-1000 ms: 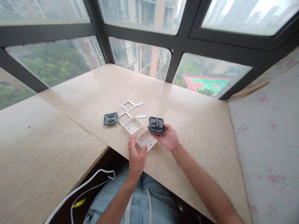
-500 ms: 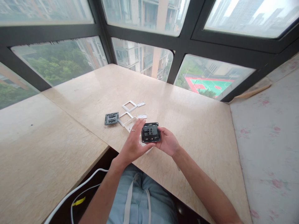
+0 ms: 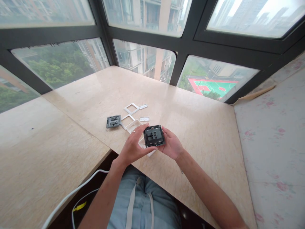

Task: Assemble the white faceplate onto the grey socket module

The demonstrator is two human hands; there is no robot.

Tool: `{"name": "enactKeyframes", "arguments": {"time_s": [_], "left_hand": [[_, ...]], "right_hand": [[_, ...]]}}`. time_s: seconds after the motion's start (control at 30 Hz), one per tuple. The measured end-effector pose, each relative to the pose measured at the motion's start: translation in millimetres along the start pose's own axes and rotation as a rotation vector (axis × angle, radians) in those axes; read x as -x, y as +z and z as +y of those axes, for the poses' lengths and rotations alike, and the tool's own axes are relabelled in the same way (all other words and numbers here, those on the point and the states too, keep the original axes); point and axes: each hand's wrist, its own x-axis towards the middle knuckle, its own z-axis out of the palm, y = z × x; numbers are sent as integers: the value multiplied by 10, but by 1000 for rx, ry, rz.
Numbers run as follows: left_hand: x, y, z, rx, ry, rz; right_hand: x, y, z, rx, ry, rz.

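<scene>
Mid-frame, left hand (image 3: 133, 147) and right hand (image 3: 172, 145) both grip a dark socket module (image 3: 153, 135) — above the white box (image 3: 145, 147) on the table (image 3: 202, 127).

left hand (image 3: 133, 147) leaving the white back box (image 3: 148, 151), now gripping the dark socket module (image 3: 153, 135) with right hand (image 3: 171, 146), module shifting left above that box

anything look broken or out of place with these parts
Nothing looks broken or spilled. The left hand and right hand hold a dark grey square plastic module; a second grey module, white square frames and a white plastic box lie loosely scattered on the beige stone table.
</scene>
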Motion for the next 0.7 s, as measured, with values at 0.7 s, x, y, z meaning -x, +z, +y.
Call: {"name": "enactKeyframes", "arguments": {"time_s": [0.7], "left_hand": [[22,170,-13,149,-93,70]], "right_hand": [[-132,-212,189,-127,5,61]]}}
